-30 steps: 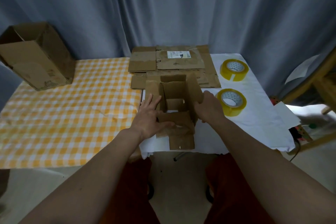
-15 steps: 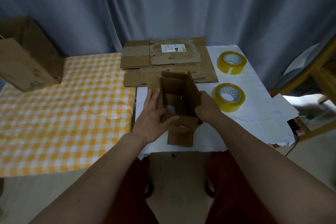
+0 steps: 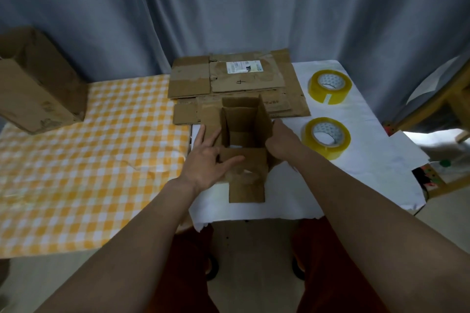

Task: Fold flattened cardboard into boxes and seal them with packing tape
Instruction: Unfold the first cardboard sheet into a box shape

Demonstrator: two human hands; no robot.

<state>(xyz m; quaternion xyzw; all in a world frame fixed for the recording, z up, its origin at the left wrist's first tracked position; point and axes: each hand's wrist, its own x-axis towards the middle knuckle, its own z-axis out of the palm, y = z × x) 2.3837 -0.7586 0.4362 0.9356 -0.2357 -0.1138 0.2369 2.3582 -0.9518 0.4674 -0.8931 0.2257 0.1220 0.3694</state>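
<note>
Two tape rolls (image 3: 326, 137) right | flat cardboard stack (image 3: 239, 79) behind box (image 3: 244, 134)

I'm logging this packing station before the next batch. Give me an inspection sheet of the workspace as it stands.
Surface: white cloth beside an orange checked cloth.
Job's things: small box open-topped, flaps unfolded; flattened cardboard stack behind it; two tape rolls at right.
Clutter: large open box at far left; loose white paper at right edge.
Grips: left hand open against the small box; right hand holds its right wall.
Cables: nothing seen.
Surroundings: grey curtain; wooden frame at right.
</note>
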